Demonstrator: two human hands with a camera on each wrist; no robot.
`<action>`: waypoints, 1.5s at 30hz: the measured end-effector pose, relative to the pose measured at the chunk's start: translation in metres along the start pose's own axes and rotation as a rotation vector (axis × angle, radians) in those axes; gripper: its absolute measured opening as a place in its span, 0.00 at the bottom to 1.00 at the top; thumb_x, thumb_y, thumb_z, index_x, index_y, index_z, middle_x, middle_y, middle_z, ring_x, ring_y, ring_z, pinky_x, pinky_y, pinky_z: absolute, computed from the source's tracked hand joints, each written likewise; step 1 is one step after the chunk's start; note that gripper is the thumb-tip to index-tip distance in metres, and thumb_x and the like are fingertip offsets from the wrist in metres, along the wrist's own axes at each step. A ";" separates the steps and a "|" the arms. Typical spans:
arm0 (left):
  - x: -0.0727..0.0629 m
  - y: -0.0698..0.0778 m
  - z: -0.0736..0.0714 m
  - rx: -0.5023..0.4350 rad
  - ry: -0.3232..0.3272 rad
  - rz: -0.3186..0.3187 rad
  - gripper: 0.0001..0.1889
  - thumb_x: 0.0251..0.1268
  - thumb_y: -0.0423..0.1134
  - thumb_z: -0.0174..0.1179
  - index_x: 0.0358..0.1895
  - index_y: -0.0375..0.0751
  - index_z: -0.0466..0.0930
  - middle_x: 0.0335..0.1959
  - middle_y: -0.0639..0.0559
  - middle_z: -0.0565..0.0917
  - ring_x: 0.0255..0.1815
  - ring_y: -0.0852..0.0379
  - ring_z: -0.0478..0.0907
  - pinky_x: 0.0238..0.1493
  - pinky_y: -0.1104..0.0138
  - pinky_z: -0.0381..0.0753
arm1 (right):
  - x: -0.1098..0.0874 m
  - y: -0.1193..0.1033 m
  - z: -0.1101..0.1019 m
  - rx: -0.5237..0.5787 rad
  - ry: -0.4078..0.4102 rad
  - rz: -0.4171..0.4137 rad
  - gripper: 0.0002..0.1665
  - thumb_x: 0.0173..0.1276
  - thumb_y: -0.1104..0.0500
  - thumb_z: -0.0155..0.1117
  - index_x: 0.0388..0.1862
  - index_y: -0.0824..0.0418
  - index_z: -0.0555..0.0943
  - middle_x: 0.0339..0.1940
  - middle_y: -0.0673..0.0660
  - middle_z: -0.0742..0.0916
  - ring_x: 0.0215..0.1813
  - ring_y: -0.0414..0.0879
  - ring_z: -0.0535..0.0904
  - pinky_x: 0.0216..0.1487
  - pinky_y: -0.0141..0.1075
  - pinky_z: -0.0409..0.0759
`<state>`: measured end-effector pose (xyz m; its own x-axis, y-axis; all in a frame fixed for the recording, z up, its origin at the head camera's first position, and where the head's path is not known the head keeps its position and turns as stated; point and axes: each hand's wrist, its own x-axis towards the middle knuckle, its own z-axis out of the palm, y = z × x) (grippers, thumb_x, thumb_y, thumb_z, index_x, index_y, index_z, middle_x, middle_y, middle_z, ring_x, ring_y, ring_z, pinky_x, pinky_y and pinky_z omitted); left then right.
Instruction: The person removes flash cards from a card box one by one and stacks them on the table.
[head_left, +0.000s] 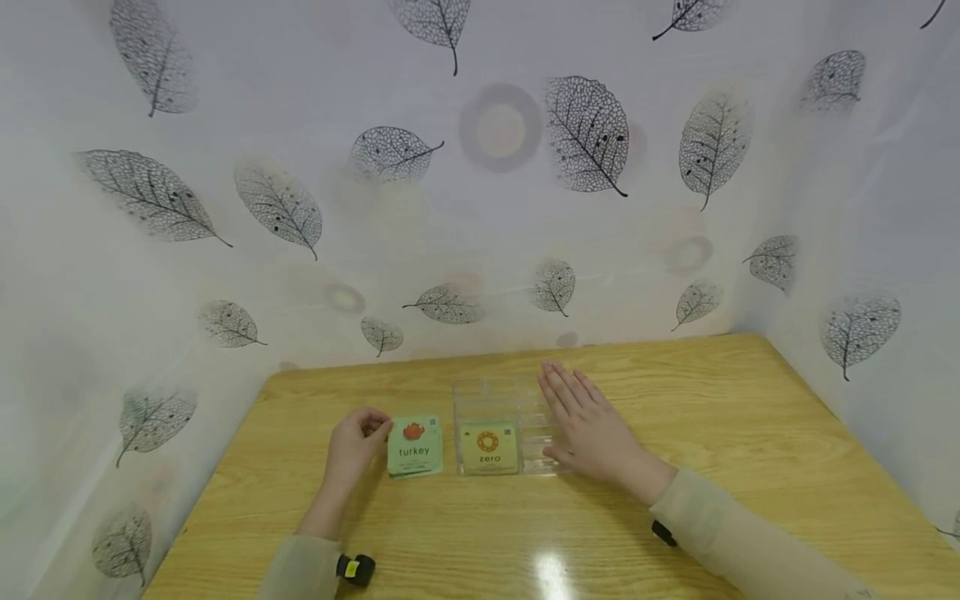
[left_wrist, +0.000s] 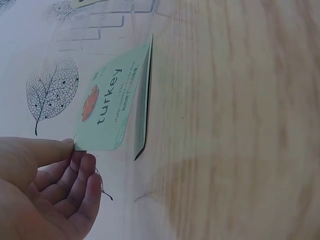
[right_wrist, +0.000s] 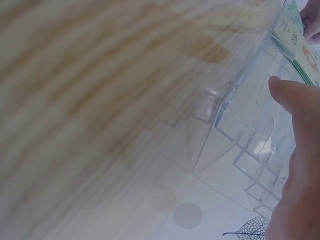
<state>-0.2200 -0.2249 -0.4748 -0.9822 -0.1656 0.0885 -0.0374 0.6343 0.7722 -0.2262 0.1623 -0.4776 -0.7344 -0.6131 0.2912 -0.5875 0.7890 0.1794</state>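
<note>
Table (head_left: 450, 542): yellowish wood grain, slightly glossy, with a white glare spot (head_left: 552, 575) near the front, right of centre. Its far edge runs along a pale sheet (head_left: 480, 225), which also flanks it left and right. Sheet carries dark skeleton-leaf prints (head_left: 588, 133) at mixed angles, plus faint grey rings (head_left: 500, 127); creases show at the right.

Clear tray (head_left: 487, 400) sits mid-table, toward the back half. See-through plastic, stepped dividers at its right end, wood showing through. Zero card (head_left: 476, 442) lies in its front-left part, face up, on top of a stack; card edges visible from the right wrist.

Turkey card (head_left: 415, 462) is on the table just left of the tray, not touching it, face up on its own small pile. Left wrist view: it's tilted up off the lower card (left_wrist: 142, 120).

Left hand (head_left: 354, 446): pinching the turkey card by its upper-left corner, thumb on top, other fingers curled beneath.

Right hand (head_left: 596, 429): fingers straight, palm down over the tray's right end, thumb spread toward the zero card. Can't tell how much of it touches plastic.

Both sleeves (head_left: 750, 533) pale; black device (head_left: 356, 570) at each wrist, left one with a yellow label.
</note>
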 end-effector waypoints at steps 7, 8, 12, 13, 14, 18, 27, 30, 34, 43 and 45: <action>0.003 -0.003 0.003 0.031 0.003 -0.002 0.05 0.71 0.30 0.67 0.44 0.31 0.86 0.39 0.40 0.88 0.37 0.55 0.81 0.34 0.76 0.77 | -0.001 0.000 0.001 -0.013 -0.026 0.003 0.66 0.69 0.28 0.66 0.86 0.70 0.52 0.89 0.67 0.54 0.89 0.63 0.52 0.88 0.56 0.51; 0.004 -0.003 0.003 0.038 0.002 -0.002 0.05 0.71 0.30 0.67 0.44 0.31 0.86 0.39 0.40 0.88 0.38 0.55 0.81 0.35 0.76 0.77 | -0.001 0.000 0.001 -0.014 -0.028 0.003 0.66 0.69 0.28 0.66 0.86 0.70 0.51 0.89 0.67 0.53 0.89 0.63 0.51 0.89 0.56 0.51; 0.006 -0.006 0.003 0.051 -0.006 -0.003 0.05 0.71 0.30 0.68 0.45 0.31 0.86 0.39 0.40 0.89 0.39 0.52 0.82 0.35 0.75 0.77 | -0.001 0.001 0.003 -0.020 -0.020 0.001 0.67 0.69 0.28 0.66 0.86 0.70 0.51 0.89 0.67 0.54 0.89 0.63 0.52 0.88 0.56 0.51; 0.007 -0.006 0.003 0.051 -0.009 -0.005 0.05 0.71 0.30 0.68 0.45 0.31 0.86 0.39 0.40 0.89 0.39 0.52 0.82 0.35 0.75 0.77 | -0.001 0.001 0.003 -0.020 -0.019 0.001 0.67 0.69 0.28 0.66 0.86 0.70 0.51 0.89 0.67 0.54 0.89 0.63 0.53 0.88 0.56 0.51; 0.007 -0.006 0.003 0.050 -0.013 -0.007 0.05 0.71 0.30 0.68 0.45 0.31 0.86 0.39 0.40 0.89 0.39 0.52 0.82 0.35 0.75 0.77 | -0.001 0.001 0.003 -0.021 -0.019 0.000 0.67 0.69 0.28 0.66 0.86 0.70 0.51 0.89 0.67 0.54 0.89 0.63 0.53 0.88 0.56 0.51; 0.009 -0.008 0.003 0.051 -0.020 -0.018 0.06 0.71 0.31 0.68 0.45 0.31 0.86 0.39 0.39 0.89 0.40 0.51 0.83 0.36 0.75 0.77 | -0.001 0.001 0.002 -0.020 -0.027 0.001 0.66 0.69 0.28 0.65 0.86 0.70 0.51 0.89 0.67 0.53 0.89 0.63 0.53 0.89 0.56 0.51; 0.012 -0.011 0.002 0.048 -0.048 -0.025 0.06 0.70 0.30 0.69 0.44 0.30 0.86 0.40 0.39 0.89 0.40 0.50 0.83 0.35 0.74 0.77 | -0.001 0.001 0.001 -0.012 -0.034 0.005 0.67 0.70 0.28 0.65 0.86 0.69 0.50 0.89 0.67 0.53 0.89 0.63 0.51 0.89 0.56 0.50; 0.014 -0.013 0.002 0.062 -0.056 -0.023 0.06 0.70 0.31 0.69 0.44 0.30 0.87 0.40 0.39 0.89 0.41 0.50 0.84 0.37 0.72 0.78 | -0.001 0.002 0.002 -0.015 -0.027 0.004 0.67 0.69 0.28 0.65 0.86 0.69 0.50 0.89 0.67 0.53 0.89 0.62 0.51 0.89 0.56 0.50; 0.016 -0.015 0.001 0.076 -0.065 -0.028 0.07 0.70 0.32 0.69 0.45 0.31 0.87 0.41 0.40 0.89 0.42 0.49 0.85 0.41 0.69 0.80 | -0.001 0.002 0.003 -0.018 -0.022 0.003 0.67 0.69 0.28 0.65 0.86 0.69 0.50 0.89 0.67 0.53 0.89 0.63 0.52 0.89 0.56 0.51; 0.017 -0.015 0.000 0.103 -0.079 -0.023 0.08 0.70 0.32 0.69 0.46 0.31 0.87 0.42 0.39 0.89 0.43 0.48 0.84 0.43 0.68 0.79 | 0.001 0.001 0.002 0.015 -0.042 0.012 0.67 0.70 0.29 0.66 0.87 0.69 0.49 0.89 0.67 0.53 0.90 0.62 0.47 0.89 0.56 0.48; 0.017 -0.014 0.000 0.104 -0.082 -0.020 0.07 0.70 0.32 0.69 0.46 0.31 0.87 0.41 0.39 0.89 0.43 0.48 0.84 0.42 0.67 0.78 | 0.001 0.001 0.002 0.008 -0.041 0.011 0.67 0.69 0.29 0.66 0.86 0.69 0.50 0.89 0.67 0.53 0.90 0.62 0.48 0.89 0.56 0.49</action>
<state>-0.2359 -0.2367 -0.4842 -0.9926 -0.1198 0.0185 -0.0723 0.7073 0.7032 -0.2279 0.1626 -0.4792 -0.7540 -0.6055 0.2548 -0.5818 0.7956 0.1688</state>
